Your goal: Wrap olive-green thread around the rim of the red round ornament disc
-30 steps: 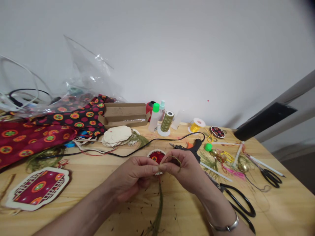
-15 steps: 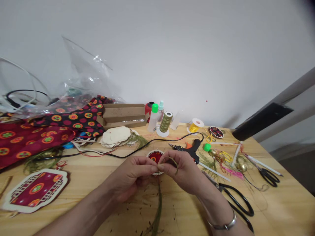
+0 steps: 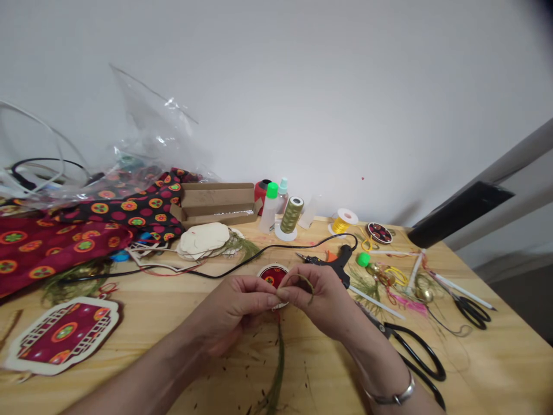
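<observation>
Just in front of the body, my left hand (image 3: pixel 246 302) and my right hand (image 3: pixel 317 297) meet fingertip to fingertip at the lower edge of a round ornament (image 3: pixel 273 276) with a pale rim and red patterned fabric. A looped green cord (image 3: pixel 305 279) comes out of my right hand's pinch. My left thumb and finger are pressed together at the same spot; what lies between them is hidden. Below the ornament, a green tassel (image 3: pixel 279 363) trails down the table toward me from a bit of red thread.
A black glue gun (image 3: pixel 332 264) lies behind my right hand, and large scissors (image 3: pixel 410 346) lie beside that forearm. Leftward are a fabric-covered plaque (image 3: pixel 64 334), patterned cloth (image 3: pixel 47 242) and a cardboard box (image 3: pixel 216 202). Bottles and a green thread spool (image 3: pixel 292 214) stand by the wall.
Almost nothing differs. My fingers have shifted very slightly at the ornament's lower edge, and the tassel has stirred a little.
</observation>
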Demonstrator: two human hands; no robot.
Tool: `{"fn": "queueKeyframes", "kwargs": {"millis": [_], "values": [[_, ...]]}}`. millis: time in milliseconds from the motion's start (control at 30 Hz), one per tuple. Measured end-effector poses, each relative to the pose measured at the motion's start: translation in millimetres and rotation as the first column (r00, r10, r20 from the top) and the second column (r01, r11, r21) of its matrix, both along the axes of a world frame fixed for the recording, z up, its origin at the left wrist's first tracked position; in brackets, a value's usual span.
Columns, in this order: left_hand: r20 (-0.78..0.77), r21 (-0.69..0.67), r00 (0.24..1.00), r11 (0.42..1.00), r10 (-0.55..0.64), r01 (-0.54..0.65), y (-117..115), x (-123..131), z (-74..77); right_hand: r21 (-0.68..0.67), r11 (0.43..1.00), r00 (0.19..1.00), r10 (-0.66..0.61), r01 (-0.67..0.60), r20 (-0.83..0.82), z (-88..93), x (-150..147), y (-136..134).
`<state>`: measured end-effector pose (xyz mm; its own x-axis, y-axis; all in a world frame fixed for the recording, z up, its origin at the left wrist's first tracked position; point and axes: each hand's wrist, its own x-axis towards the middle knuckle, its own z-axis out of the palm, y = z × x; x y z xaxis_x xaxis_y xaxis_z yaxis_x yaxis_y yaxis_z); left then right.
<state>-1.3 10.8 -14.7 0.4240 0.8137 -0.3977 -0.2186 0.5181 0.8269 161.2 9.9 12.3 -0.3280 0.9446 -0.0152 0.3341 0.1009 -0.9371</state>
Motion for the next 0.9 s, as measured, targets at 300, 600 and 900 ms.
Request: {"fn": "queueKeyframes", "kwargs": {"millis": [300,600,900], "values": [[-0.077,0.032,0.997,0.999,0.002,0.000,-2,-1,2.0,-0.017,1.000,1.000,0.016,-0.016,0.006,1.6,0,0],[-0.015,0.033,1.000,0.999,-0.023,0.023,-2,-3,4.2,0.013,0.999,0.999,0.030,-0.030,0.032,6.7,1,-1],[-0.120,0.105,0.992,0.993,-0.038,0.050,-1,-3,5.7,-0.008,1.000,0.999,0.003,-0.003,0.032,6.2,2,-1]]}}
